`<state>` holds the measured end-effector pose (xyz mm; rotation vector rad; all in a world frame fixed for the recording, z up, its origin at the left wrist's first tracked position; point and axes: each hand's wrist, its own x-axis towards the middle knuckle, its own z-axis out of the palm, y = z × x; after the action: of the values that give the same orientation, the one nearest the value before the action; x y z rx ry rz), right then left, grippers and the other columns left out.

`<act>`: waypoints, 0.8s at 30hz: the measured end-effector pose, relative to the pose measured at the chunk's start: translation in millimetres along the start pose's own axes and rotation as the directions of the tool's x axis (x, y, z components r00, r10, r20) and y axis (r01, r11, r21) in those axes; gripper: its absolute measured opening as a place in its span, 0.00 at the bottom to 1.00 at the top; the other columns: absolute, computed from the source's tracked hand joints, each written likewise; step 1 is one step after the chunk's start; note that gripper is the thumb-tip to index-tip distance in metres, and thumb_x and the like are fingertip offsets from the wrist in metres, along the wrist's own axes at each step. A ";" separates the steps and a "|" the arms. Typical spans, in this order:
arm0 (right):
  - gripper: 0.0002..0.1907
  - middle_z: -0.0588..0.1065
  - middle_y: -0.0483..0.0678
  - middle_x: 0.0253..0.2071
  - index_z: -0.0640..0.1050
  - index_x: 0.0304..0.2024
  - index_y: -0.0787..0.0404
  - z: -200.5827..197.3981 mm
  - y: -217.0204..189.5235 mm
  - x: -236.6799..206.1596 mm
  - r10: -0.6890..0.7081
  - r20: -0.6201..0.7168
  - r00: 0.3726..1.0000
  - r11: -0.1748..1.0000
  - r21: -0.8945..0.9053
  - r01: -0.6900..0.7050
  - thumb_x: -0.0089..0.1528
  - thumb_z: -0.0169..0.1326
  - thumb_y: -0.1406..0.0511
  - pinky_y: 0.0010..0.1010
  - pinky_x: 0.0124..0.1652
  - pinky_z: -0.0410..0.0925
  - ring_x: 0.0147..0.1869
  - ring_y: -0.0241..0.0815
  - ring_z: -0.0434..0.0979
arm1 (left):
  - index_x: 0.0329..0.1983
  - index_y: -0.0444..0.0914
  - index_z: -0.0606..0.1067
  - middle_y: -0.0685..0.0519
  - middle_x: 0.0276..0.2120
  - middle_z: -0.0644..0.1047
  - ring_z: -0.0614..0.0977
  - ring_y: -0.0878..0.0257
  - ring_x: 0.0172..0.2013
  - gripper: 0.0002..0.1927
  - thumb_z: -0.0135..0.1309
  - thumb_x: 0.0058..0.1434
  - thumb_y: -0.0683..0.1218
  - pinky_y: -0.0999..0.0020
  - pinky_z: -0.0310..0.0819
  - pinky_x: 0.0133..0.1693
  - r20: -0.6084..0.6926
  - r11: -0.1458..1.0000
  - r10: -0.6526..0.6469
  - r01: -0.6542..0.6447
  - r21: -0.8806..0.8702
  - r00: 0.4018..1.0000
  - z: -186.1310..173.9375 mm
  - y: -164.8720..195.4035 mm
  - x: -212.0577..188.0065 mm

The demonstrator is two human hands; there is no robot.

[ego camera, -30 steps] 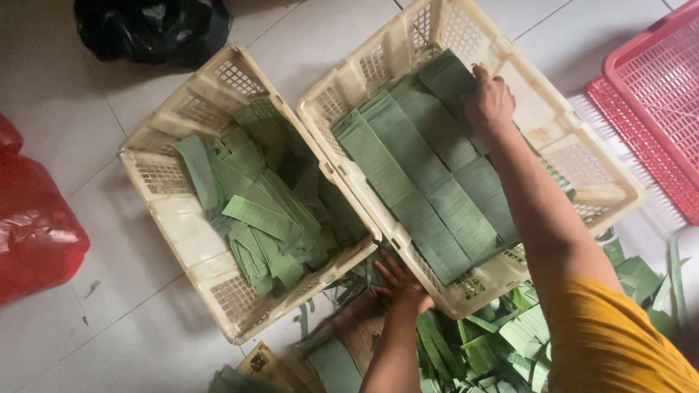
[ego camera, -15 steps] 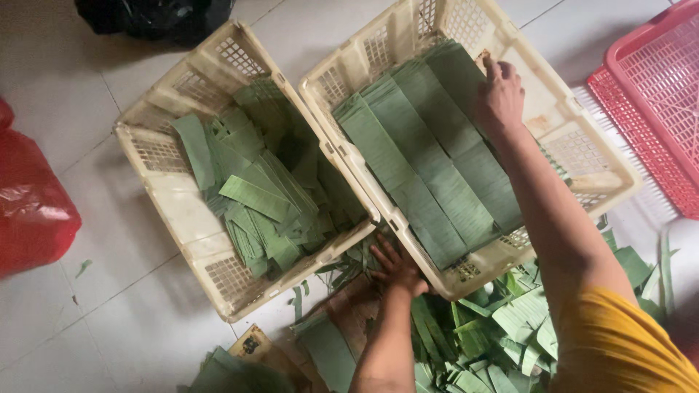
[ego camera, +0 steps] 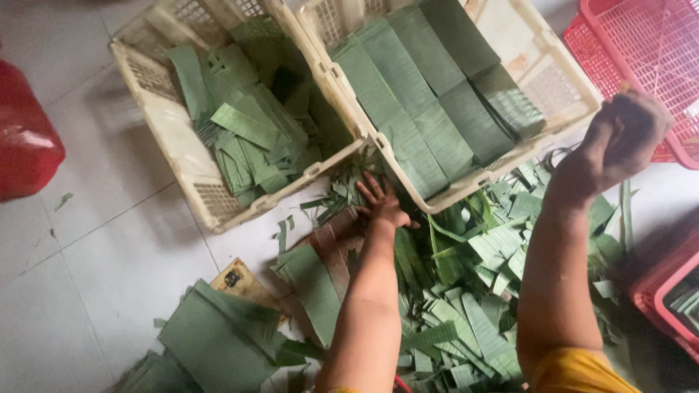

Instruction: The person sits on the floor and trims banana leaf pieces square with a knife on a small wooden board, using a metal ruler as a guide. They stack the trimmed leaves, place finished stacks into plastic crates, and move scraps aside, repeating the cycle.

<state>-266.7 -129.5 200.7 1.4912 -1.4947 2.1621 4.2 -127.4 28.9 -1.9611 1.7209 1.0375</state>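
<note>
My left hand (ego camera: pixel 382 204) lies flat with fingers spread on green leaf scraps (ego camera: pixel 473 291) on the floor, just in front of the gap between two cream plastic baskets. My right hand (ego camera: pixel 626 138) is raised and curled into a fist beside the near right corner of the right basket (ego camera: pixel 575 87); nothing shows in it. That basket holds long leaf strips (ego camera: pixel 422 102) laid flat side by side. The left basket (ego camera: pixel 167 145) holds a jumble of shorter cut leaf pieces (ego camera: pixel 247 131).
A red plastic basket (ego camera: pixel 655 58) stands at the top right, another red basket (ego camera: pixel 670 291) at the right edge. A red bag (ego camera: pixel 22 145) sits at the left. Stacked leaf sheets (ego camera: pixel 218 335) lie on the tiled floor at the bottom left.
My right hand has pulled back from the far end of the right basket to beside its near right corner. The view has moved closer. My left hand stays on the scraps.
</note>
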 end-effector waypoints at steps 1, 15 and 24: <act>0.14 0.70 0.51 0.51 0.74 0.49 0.68 -3.3 -1.2 -13.1 0.089 -0.054 0.995 0.991 0.106 -0.083 0.64 0.46 0.81 0.31 0.53 0.69 0.52 0.43 0.72 | 0.80 0.46 0.31 0.40 0.75 0.20 0.24 0.37 0.74 0.83 0.77 0.33 0.65 0.18 0.35 0.64 -0.082 0.999 0.018 -0.016 0.027 0.996 -0.3 1.9 3.7; 0.16 0.70 0.57 0.50 0.76 0.51 0.63 4.8 -69.0 -243.1 0.339 0.683 0.647 0.940 -0.225 -0.255 0.60 0.55 0.76 0.43 0.47 0.72 0.48 0.58 0.76 | 0.60 0.39 0.72 0.42 0.55 0.78 0.78 0.45 0.56 0.32 0.65 0.56 0.57 0.51 0.73 0.55 -0.368 0.954 0.299 -0.289 0.082 0.881 -122.4 -169.8 -46.8; 0.40 0.77 0.64 0.44 0.63 0.55 0.62 -16.1 -124.9 -327.3 0.594 0.785 -0.175 0.793 -0.608 -0.040 0.53 0.67 0.49 0.50 0.41 0.73 0.44 0.64 0.80 | 0.56 0.29 0.73 0.39 0.49 0.79 0.81 0.47 0.51 0.45 0.70 0.48 0.66 0.55 0.73 0.53 -0.367 0.751 -0.317 -0.005 -0.660 0.875 -5.4 -234.2 -64.0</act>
<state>-39.4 77.2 31.4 2.9632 -2.6655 0.0129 228.9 -35.3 28.0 -2.9503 1.4512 1.3005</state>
